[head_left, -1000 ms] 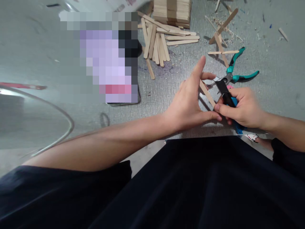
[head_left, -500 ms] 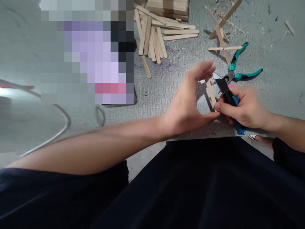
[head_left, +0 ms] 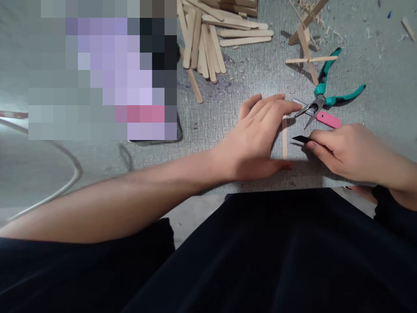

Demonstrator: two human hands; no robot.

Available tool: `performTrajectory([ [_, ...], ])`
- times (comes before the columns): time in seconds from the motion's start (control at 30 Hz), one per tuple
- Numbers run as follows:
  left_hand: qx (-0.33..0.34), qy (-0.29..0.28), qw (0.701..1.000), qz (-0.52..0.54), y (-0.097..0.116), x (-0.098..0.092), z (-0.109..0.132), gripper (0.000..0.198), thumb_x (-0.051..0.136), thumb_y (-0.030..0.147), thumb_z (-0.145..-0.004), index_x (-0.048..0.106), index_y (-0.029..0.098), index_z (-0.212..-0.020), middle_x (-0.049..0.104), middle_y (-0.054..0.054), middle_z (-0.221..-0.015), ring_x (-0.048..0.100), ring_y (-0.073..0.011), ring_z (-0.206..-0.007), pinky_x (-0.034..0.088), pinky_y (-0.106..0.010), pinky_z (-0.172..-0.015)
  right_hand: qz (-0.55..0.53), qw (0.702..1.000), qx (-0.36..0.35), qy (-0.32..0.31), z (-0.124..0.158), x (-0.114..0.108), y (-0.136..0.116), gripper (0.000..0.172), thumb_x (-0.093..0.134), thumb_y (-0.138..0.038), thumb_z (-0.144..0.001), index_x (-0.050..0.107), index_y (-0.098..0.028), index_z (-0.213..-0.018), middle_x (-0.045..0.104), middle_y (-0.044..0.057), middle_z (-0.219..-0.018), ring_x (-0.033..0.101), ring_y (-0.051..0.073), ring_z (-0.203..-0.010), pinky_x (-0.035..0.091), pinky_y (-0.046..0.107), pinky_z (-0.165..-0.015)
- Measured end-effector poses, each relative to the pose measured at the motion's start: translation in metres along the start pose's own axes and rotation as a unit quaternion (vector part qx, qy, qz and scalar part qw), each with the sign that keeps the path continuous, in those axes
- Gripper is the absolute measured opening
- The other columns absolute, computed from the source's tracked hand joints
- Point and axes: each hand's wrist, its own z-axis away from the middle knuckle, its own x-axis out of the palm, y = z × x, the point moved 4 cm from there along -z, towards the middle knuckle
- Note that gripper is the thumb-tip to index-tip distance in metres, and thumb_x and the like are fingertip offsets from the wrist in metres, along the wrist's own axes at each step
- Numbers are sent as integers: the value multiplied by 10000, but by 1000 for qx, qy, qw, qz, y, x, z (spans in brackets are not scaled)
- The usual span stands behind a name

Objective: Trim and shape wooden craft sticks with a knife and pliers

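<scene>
Palm down on the table, my left hand (head_left: pixel 260 137) has its fingers apart, the thumb near one end of a short wooden craft stick (head_left: pixel 284 138). The index fingertip reaches toward the jaws of the pliers. My right hand (head_left: pixel 343 150) is closed round a utility knife (head_left: pixel 301 139), whose dark blade points left toward the stick; the handle is hidden in the fist. Just beyond lie open needle-nose pliers (head_left: pixel 321 101) with teal and black handles. Partly under them is a small pink-handled cutter (head_left: pixel 329 119).
Loose craft sticks (head_left: pixel 205 48) lie in a pile at the back, beside a stacked block of sticks (head_left: pixel 239 6). A frame of joined sticks (head_left: pixel 304 39) stands behind the pliers, near wood shavings (head_left: pixel 330 34). A pale cable (head_left: pixel 73 174) curves at the left.
My left hand has turned palm down and the stick now lies on the table instead of held upright. The right hand has moved slightly right, its knife lowered and pointing left.
</scene>
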Motion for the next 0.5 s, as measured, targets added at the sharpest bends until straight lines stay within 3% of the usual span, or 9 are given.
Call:
performTrajectory([
  [0.07,-23,13,999,-29,-1,-4,0,1004,935,720,-706,499,297,-1505,628,-169,-1495,550,-469,-1442,370,-692,-1206,5,1000,6,-6,0,1,-1,413,397,-472,-1083,567,-239,-787,564,17,-628,343,162,-557,202,366,-611],
  [0.17,-64,26,995,-75,-4,-6,1,971,907,822,-662,593,295,-1414,619,-180,-1459,526,-495,-1385,318,-717,-1190,10,1000,8,-5,-1,1,0,421,391,-476,-1080,554,-238,-774,545,10,-607,322,155,-538,197,366,-613],
  [0.23,-73,20,994,-82,-6,-5,2,934,901,817,-680,613,292,-1397,596,-186,-1468,484,-508,-1396,280,-731,-1194,11,1000,2,2,0,1,0,424,397,-476,-1080,554,-236,-768,543,10,-600,313,154,-534,193,368,-608],
  [0.5,-40,-5,999,-33,-4,1,-1,794,950,709,-703,594,277,-1265,608,-176,-1452,487,-457,-1372,324,-699,-1170,54,999,-2,-4,-1,3,-4,432,378,-479,-1098,581,-230,-808,600,22,-638,319,154,-537,177,365,-605],
])
